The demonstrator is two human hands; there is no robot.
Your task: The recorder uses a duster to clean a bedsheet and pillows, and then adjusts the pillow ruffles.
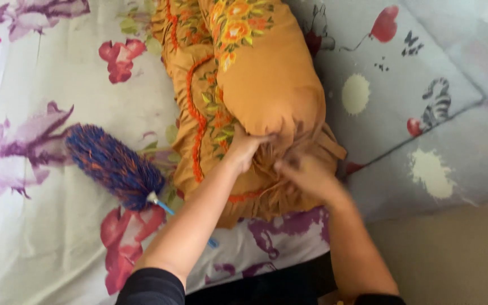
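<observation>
Both hands are at the near end of an orange bolster pillow (255, 85) that lies lengthwise across the bed, running away from the camera. The cover is a mustard-orange fabric with a ruffled edge and yellow, orange and green flower embroidery along the top and left side.

The left hand (245, 148) has its fingers pinched together on the gathered cloth at the pillow's end, right where the fabric bunches up. The right hand (307, 174) is just beside it, a bit lower and blurry, so I can't tell exactly how its fingers sit, though it's touching the ruffled opening too.

To the left of the pillow there's a fluffy blue-and-orange duster (114, 166) lying on the bedsheet (40, 237), its thin blue handle passing under the left forearm. The sheet is white with big purple and pink flowers. On the right lies a pale grey-blue cushion (413, 135) with cartoon prints, red balloons and cream blobs, touching the pillow's right side.
</observation>
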